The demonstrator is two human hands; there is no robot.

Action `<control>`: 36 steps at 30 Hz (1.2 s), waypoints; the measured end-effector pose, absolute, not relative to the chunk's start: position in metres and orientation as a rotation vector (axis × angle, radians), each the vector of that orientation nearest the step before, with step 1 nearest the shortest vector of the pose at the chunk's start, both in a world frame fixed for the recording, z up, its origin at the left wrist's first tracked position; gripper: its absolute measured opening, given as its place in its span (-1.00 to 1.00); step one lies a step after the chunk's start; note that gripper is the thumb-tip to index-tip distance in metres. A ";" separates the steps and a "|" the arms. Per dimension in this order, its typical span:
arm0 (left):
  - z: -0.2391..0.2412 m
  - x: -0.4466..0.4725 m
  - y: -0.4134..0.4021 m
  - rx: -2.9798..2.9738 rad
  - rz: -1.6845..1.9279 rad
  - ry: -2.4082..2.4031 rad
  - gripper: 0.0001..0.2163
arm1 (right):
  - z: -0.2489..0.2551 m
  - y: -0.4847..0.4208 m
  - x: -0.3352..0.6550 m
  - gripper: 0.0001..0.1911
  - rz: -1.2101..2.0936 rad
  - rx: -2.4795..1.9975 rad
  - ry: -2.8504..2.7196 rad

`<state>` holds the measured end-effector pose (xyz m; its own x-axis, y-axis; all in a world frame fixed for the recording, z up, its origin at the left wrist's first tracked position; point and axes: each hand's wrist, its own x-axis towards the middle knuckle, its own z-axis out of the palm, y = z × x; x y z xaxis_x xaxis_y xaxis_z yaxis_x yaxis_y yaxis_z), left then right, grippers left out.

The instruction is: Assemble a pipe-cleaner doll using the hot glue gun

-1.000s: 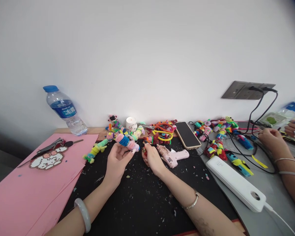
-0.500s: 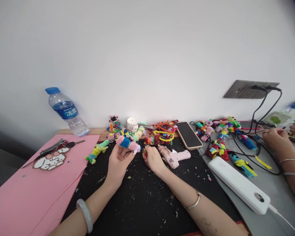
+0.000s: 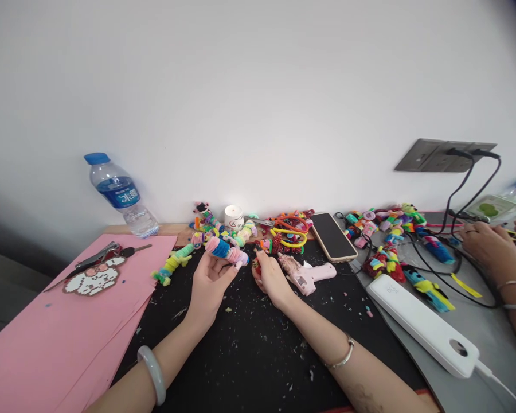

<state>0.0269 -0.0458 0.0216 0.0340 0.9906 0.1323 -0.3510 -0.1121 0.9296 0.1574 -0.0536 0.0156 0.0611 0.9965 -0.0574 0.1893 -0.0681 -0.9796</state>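
Note:
Between the thumb and fingers of my left hand (image 3: 212, 281) is a fuzzy pipe-cleaner piece (image 3: 223, 250), wound in pink, blue and lilac, held tilted above the black mat (image 3: 241, 355). My right hand (image 3: 272, 278) is closed just to its right, with a small reddish piece (image 3: 256, 265) at the fingertips; most of it is hidden. Beside that hand lies a pink glue gun (image 3: 307, 277), its nozzle end crusted brown. Behind the hands are colourful pipe-cleaner figures (image 3: 174, 264), a white cup-like holder (image 3: 233, 218) and scissors (image 3: 293, 231) with orange and yellow handles.
A water bottle (image 3: 122, 195) leans on the wall at left, near pink paper (image 3: 69, 344) bearing keys and a white charm (image 3: 92, 280). To the right are a phone (image 3: 334, 237), a white power bank (image 3: 423, 324), cables, more figures (image 3: 389, 261) and a co-worker's hand (image 3: 484, 244).
The view has shifted slightly. My right hand has turned a little and its fingers have moved on the reddish piece. My left hand keeps its hold.

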 end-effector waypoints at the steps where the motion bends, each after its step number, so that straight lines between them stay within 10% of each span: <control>1: 0.021 0.027 -0.046 1.050 1.403 0.840 -0.60 | 0.015 -0.053 0.157 -0.43 1.125 -1.419 -1.273; 36: 0.018 0.027 -0.045 1.018 1.405 0.778 -0.56 | 0.017 -0.052 0.159 -0.47 1.152 -1.431 -1.292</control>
<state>0.0267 -0.0455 0.0177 0.0549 0.9891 0.1368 -0.4085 -0.1028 0.9069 0.1587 -0.0521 0.0170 0.0347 0.9960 -0.0821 0.1951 -0.0874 -0.9769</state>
